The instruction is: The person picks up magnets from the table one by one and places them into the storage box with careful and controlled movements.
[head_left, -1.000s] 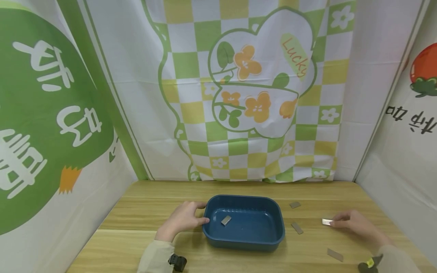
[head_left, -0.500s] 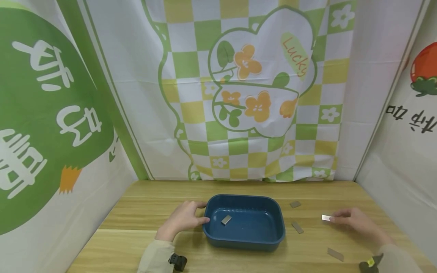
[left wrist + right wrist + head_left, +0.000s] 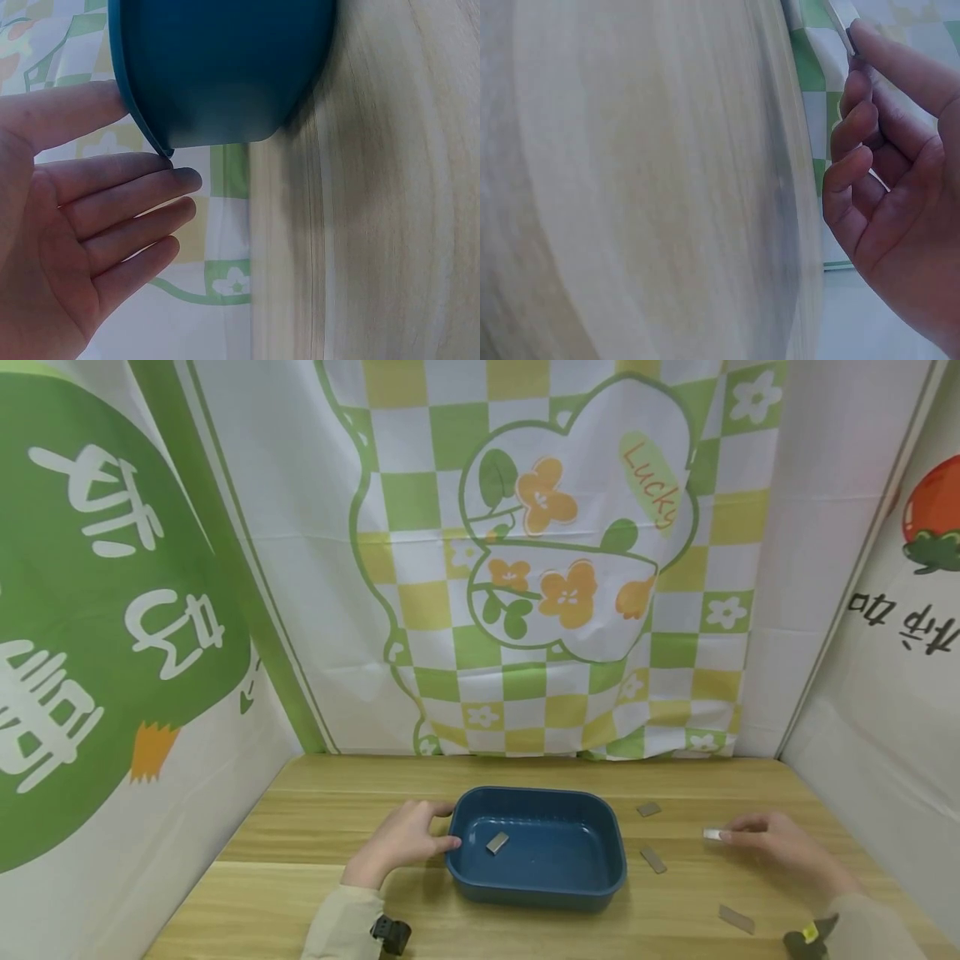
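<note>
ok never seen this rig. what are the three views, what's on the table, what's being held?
No machine here: a person works with two bare hands and wears three cameras. The wide picture comes from the head camera, looking down at a wooden table in a booth of printed cloth. The other two come from cameras on the wrists.

The left hand rests with straight fingers against the end of a blue tray; the left wrist view shows the tray's outside up close. One small metal plate lies in the tray.

The right hand pinches a similar lifted plate at its fingertips. Three more loose plates lie on the table right of the tray.
</note>
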A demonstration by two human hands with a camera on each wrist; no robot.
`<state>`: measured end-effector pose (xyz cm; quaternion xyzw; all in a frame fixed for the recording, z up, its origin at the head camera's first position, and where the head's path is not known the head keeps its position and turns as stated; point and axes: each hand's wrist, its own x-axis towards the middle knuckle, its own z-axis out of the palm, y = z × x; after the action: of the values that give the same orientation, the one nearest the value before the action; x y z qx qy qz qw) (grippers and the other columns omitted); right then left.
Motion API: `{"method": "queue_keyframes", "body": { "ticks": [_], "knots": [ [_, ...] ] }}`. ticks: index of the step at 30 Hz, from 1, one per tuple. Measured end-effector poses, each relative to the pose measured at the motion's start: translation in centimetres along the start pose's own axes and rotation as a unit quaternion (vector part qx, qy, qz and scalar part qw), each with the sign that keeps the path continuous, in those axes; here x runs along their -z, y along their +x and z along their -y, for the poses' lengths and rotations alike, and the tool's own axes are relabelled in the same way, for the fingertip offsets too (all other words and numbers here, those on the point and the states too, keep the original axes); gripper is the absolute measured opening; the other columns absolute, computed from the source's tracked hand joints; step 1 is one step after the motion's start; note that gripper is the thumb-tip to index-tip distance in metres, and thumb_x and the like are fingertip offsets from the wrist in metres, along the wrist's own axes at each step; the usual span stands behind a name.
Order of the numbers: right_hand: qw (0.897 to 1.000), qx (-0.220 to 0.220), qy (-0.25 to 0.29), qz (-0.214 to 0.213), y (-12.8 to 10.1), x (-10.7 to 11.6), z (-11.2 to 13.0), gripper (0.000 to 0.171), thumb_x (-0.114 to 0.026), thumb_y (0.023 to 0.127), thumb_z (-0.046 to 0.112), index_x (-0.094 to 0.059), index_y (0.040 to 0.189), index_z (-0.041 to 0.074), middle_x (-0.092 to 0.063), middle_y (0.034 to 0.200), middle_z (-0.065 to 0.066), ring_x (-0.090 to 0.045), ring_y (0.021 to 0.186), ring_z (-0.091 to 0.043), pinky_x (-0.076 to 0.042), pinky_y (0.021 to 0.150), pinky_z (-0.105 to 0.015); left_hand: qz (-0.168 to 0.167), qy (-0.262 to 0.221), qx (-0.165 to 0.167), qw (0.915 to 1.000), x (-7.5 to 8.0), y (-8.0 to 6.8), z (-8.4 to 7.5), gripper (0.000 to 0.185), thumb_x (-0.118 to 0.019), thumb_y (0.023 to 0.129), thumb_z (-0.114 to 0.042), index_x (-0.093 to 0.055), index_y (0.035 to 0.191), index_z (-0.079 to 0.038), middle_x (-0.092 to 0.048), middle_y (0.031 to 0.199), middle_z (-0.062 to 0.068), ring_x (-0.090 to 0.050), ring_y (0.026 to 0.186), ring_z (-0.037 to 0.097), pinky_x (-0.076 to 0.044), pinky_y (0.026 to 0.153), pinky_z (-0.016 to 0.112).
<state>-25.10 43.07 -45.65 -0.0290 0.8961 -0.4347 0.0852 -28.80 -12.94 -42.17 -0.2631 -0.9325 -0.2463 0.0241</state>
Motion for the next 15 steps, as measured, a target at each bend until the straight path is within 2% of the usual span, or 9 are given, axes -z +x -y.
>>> {"method": "queue_keyframes", "body": {
  "ticks": [6, 9, 14, 15],
  "knots": [
    [0.999, 0.016, -0.026, -0.013, -0.1, -0.1, 0.6, 0.04, -0.063, 0.09, 0.031, -0.063, 0.111, -0.003, -0.063, 0.105, -0.012, -0.056, 0.092, -0.018, -0.049, 0.075, -0.031, -0.001, -0.002, 0.0, 1.0, -0.1, 0.0, 0.0, 0.053, -0.074, 0.079, -0.033, -0.063, 0.122, -0.003, -0.065, 0.121, 0.015, -0.061, 0.111, 0.036, -0.05, 0.091, 0.052],
    [1.0, 0.013, -0.001, -0.011, -0.1, -0.3, 0.9, 0.042, -0.063, 0.089, 0.031, -0.062, 0.113, -0.004, -0.062, 0.105, -0.013, -0.056, 0.091, -0.019, -0.049, 0.074, -0.032, -0.001, 0.001, -0.001, 1.0, -0.1, 0.0, 0.0, 0.053, -0.074, 0.08, -0.033, -0.063, 0.122, -0.004, -0.065, 0.12, 0.014, -0.061, 0.111, 0.035, -0.05, 0.091, 0.051],
    [0.997, -0.006, 0.073, 0.006, -0.1, -0.4, 1.3, 0.046, -0.063, 0.089, 0.03, -0.057, 0.118, -0.006, -0.059, 0.104, -0.015, -0.057, 0.088, -0.023, -0.052, 0.073, -0.034, -0.001, 0.001, -0.002, 1.0, 0.0, 0.0, 0.0, 0.052, -0.074, 0.08, -0.033, -0.063, 0.122, -0.005, -0.065, 0.12, 0.014, -0.062, 0.11, 0.034, -0.05, 0.091, 0.051],
    [0.998, 0.002, 0.061, 0.005, -0.1, -0.4, 1.4, 0.046, -0.063, 0.09, 0.03, -0.057, 0.117, -0.006, -0.06, 0.105, -0.015, -0.057, 0.089, -0.022, -0.052, 0.074, -0.033, -0.001, 0.001, -0.004, 1.0, 0.0, 0.0, 0.0, 0.052, -0.074, 0.08, -0.032, -0.063, 0.122, -0.005, -0.066, 0.12, 0.014, -0.062, 0.11, 0.035, -0.05, 0.09, 0.051]
  ]
}}
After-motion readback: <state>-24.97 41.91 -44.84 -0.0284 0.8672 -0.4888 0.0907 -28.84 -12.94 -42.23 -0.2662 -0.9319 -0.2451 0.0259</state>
